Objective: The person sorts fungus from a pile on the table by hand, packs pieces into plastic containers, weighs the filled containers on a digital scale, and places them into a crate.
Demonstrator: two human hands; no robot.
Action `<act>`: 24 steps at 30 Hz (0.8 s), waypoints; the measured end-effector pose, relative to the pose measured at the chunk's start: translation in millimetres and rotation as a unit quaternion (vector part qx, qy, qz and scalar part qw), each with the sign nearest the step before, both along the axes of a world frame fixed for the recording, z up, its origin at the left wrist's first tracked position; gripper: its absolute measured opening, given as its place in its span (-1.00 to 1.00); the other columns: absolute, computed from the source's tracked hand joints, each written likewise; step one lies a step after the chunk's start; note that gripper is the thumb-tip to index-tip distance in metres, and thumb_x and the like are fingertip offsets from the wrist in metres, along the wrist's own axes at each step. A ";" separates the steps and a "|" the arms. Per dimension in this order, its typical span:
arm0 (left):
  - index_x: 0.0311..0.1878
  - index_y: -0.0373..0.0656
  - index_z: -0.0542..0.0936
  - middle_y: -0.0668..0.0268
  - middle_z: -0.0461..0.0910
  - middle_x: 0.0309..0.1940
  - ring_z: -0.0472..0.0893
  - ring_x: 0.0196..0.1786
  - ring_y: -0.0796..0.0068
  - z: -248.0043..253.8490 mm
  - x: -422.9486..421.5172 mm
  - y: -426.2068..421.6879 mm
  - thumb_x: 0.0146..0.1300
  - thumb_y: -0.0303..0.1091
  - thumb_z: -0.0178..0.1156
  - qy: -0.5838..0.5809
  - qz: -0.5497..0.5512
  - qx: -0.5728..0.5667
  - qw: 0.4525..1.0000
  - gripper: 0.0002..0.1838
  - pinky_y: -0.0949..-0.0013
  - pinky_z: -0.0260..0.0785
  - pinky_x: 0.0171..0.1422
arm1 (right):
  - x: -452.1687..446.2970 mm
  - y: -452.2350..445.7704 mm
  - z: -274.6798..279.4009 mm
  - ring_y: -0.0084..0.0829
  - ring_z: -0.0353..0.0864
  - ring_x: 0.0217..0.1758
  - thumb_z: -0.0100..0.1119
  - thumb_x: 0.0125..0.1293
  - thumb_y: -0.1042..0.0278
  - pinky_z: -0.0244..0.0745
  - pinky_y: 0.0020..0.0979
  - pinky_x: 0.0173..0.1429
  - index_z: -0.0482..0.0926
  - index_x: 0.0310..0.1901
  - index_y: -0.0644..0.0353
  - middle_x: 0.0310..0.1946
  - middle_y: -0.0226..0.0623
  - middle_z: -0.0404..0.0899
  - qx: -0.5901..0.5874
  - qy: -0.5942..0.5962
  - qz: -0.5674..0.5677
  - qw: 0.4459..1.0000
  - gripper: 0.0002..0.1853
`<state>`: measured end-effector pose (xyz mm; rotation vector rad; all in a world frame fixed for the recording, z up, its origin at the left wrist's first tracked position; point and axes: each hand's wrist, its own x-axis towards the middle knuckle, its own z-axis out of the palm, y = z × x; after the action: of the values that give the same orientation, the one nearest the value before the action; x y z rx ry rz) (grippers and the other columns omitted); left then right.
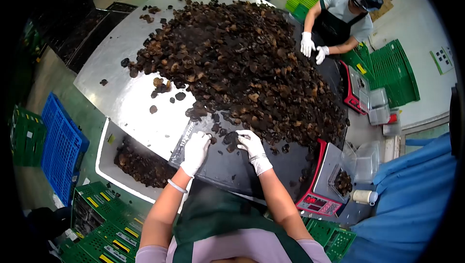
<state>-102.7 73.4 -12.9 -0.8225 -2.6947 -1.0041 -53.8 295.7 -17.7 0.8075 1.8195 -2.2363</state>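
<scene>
A large heap of dark brown wood ear mushrooms [227, 54] covers much of the metal table [140, 98]. My right hand [253, 150], in a white glove, pinches a dark wood ear mushroom [231, 140] over the black mat [223, 166] at the near edge. Close by on the left, my gloved left hand [196, 150] has its fingers closed, with a small brown wood ear piece [212, 140] at the fingertips. Loose mushroom pieces lie around both hands.
On the right stands a red scale [315, 200] with a clear tub of mushrooms [343, 183]. A white bin [104, 159] of mushrooms sits below left. Across the heap, a co-worker [341, 16] in white gloves stands by a second red scale [353, 88]. Green crates [109, 219] surround the table.
</scene>
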 end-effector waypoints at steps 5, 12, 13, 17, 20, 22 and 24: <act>-0.11 -0.18 0.56 0.20 0.44 -0.30 0.50 -0.20 0.19 2.0 10.7 -20.0 0.06 -0.54 0.23 -0.077 -0.005 0.053 0.996 -0.73 0.27 0.39 -0.09 | 8.9 10.8 0.3 -0.69 0.51 -0.22 0.01 0.22 0.58 0.50 -0.61 -0.22 0.59 -0.06 0.19 -0.19 -0.43 0.57 0.124 0.033 0.022 0.991 -0.72; -0.15 -0.22 0.59 0.18 0.59 -0.24 0.58 -0.19 0.21 30.1 20.5 -99.5 0.15 -0.58 0.22 -0.036 0.169 0.094 0.980 -0.81 0.29 0.44 -0.03 | -5.2 -34.0 14.8 -0.20 0.48 0.01 0.41 -0.02 0.25 0.46 -0.26 0.07 0.59 -0.08 0.10 -0.04 -0.24 0.45 0.532 0.119 0.181 0.819 -0.59; -0.16 -0.21 0.60 0.17 0.56 -0.28 0.56 -0.22 0.19 36.5 23.9 -123.6 0.12 -0.59 0.22 -0.034 0.194 0.078 0.977 -0.80 0.29 0.43 -0.04 | -4.1 -32.3 9.6 -0.23 0.52 -0.06 0.38 0.00 0.32 0.48 -0.30 0.01 0.61 -0.14 0.11 -0.14 -0.24 0.50 0.523 0.154 0.156 0.823 -0.67; -0.05 -0.15 0.57 0.21 0.53 -0.07 0.49 -0.05 0.16 31.4 55.7 -199.7 0.11 -0.48 0.26 -0.007 0.311 -0.147 0.939 -0.70 0.23 0.38 0.06 | 8.1 -1.4 -15.0 -0.43 0.59 -0.22 0.25 0.17 0.49 0.50 -0.45 -0.15 0.60 -0.24 0.24 -0.27 -0.36 0.58 0.238 0.127 0.043 0.962 -0.88; -0.05 -0.17 0.59 0.17 0.55 -0.10 0.51 -0.04 0.15 39.7 56.9 -181.9 0.11 -0.43 0.28 0.027 0.323 -0.094 0.941 -0.70 0.21 0.37 0.09 | 24.0 21.8 -4.3 -0.45 0.58 -0.18 0.13 0.22 0.58 0.51 -0.46 -0.11 0.57 -0.14 0.24 -0.19 -0.29 0.60 -0.171 0.105 -0.043 0.979 -0.82; -0.06 -0.18 0.59 0.16 0.57 -0.10 0.52 -0.06 0.14 51.7 44.6 -139.7 0.08 -0.39 0.31 0.004 0.237 -0.042 0.971 -0.68 0.20 0.37 0.10 | 40.9 28.9 -1.3 -0.38 0.57 -0.13 0.06 0.28 0.49 0.53 -0.42 -0.16 0.50 0.02 0.22 -0.09 -0.21 0.57 -0.308 0.126 -0.077 0.940 -0.73; -0.05 -0.19 0.59 0.16 0.58 -0.08 0.54 -0.04 0.11 47.6 36.7 -94.0 0.05 -0.36 0.34 -0.034 0.172 -0.041 0.984 -0.64 0.19 0.36 0.13 | 59.3 35.4 -5.0 -0.27 0.59 -0.11 0.01 0.34 0.37 0.56 -0.31 -0.21 0.48 0.09 0.21 -0.07 -0.15 0.57 -0.513 0.133 -0.124 0.839 -0.69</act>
<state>-66.0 -20.6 34.7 -0.3179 -2.8154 -0.8589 5.5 331.1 -22.7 0.5045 0.3170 -3.0294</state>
